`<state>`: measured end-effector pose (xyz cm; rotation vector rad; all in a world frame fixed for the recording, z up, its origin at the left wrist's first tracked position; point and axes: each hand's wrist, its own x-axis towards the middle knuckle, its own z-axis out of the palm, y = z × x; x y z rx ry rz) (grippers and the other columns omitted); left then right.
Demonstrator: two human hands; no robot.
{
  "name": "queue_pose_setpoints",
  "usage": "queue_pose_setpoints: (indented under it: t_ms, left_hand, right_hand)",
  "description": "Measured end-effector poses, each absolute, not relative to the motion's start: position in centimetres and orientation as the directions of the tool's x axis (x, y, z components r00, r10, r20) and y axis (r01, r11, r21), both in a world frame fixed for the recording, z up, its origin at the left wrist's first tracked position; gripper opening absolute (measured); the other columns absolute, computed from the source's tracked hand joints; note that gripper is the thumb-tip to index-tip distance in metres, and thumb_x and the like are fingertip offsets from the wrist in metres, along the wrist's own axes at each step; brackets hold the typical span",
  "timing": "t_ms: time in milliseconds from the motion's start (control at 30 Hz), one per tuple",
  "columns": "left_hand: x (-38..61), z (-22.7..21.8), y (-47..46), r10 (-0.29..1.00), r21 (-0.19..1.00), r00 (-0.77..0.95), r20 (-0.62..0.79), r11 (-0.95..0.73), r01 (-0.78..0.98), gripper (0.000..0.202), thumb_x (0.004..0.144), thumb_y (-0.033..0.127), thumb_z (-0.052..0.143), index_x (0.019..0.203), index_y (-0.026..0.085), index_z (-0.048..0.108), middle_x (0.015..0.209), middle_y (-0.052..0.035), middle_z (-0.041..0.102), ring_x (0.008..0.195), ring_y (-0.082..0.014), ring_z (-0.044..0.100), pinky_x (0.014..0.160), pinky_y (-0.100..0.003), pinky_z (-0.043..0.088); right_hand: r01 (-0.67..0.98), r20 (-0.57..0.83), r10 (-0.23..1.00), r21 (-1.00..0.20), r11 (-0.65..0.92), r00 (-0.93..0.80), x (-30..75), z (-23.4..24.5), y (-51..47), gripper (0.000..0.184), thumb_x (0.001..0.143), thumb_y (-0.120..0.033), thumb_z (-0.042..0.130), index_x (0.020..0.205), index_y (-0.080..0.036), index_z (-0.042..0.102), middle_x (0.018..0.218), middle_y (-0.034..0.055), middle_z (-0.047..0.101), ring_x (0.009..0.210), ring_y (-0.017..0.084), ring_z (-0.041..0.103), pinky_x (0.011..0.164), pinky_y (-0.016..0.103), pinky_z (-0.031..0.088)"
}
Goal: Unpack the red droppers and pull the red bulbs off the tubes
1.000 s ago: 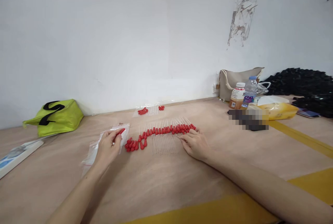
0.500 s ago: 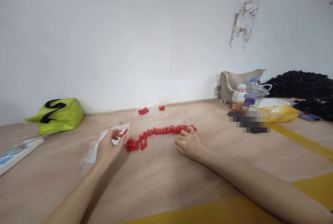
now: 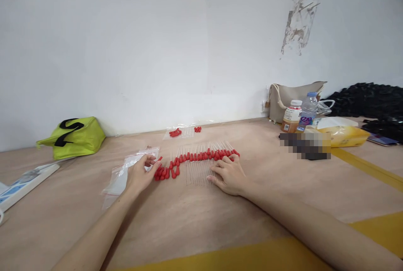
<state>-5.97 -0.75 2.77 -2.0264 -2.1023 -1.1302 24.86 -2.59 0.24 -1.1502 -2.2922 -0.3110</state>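
At frame centre on the pale wooden tabletop (image 3: 195,220), a row of clear glass droppers with red rubber bulbs (image 3: 201,156) runs left to right, each tube lying front to back. The right hand (image 3: 228,173) lies flat and spread on the row's right end. The left hand (image 3: 140,174), curled beside a clear plastic bag (image 3: 121,176), touches the loose red bulbs (image 3: 163,173) at the left end; any pinch is hidden.

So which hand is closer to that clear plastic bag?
Left. The left hand sits at the clear bag, by its right edge; the right hand rests past the red-capped droppers.
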Motion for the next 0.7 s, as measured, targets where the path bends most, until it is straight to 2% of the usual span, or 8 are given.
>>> queue_pose_setpoints:
  t_ms: [233, 467, 700]
  left_hand:
    - [-5.3, 3.2, -1.1, 0.904, 0.302, -0.035, 0.426, -0.106, 0.947, 0.029, 0.071, 0.048, 0.049, 0.082, 0.024, 0.061, 0.081, -0.0005, 0.065, 0.078, -0.0204, 0.056, 0.067, -0.029, 0.038]
    - [-6.2, 2.7, -0.6, 0.884, 0.385, -0.126, 0.451, -0.065, 0.921, 0.034, 0.071, 0.052, 0.046, 0.075, 0.023, 0.063, 0.077, -0.0012, 0.063, 0.07, -0.0182, 0.053, 0.061, -0.026, 0.038]
    - [-6.4, 2.7, -0.8, 0.857, 0.376, -0.165, 0.488, -0.036, 0.926, 0.032, 0.07, 0.051, 0.047, 0.065, 0.021, 0.058, 0.077, -0.0023, 0.06, 0.074, -0.0197, 0.052, 0.064, -0.027, 0.039]
  right_hand:
    - [0.823, 0.658, 0.665, -0.119, 0.556, -0.354, 25.4, 0.2, -2.5, 0.029, 0.086, -0.041, 0.042, 0.085, -0.023, 0.064, 0.081, 0.0028, 0.065, 0.078, 0.015, 0.048, 0.08, 0.035, 0.021]
    - [0.851, 0.632, 0.725, -0.192, 0.489, -0.274, 26.2, 0.6, -2.1, 0.031, 0.087, -0.039, 0.04, 0.077, -0.024, 0.066, 0.074, 0.0011, 0.066, 0.075, 0.015, 0.049, 0.079, 0.035, 0.021]
    - [0.875, 0.582, 0.771, -0.197, 0.441, -0.258, 26.6, 0.2, -1.6, 0.032, 0.085, -0.04, 0.043, 0.07, -0.024, 0.066, 0.07, 0.0006, 0.065, 0.073, 0.014, 0.051, 0.075, 0.033, 0.022]
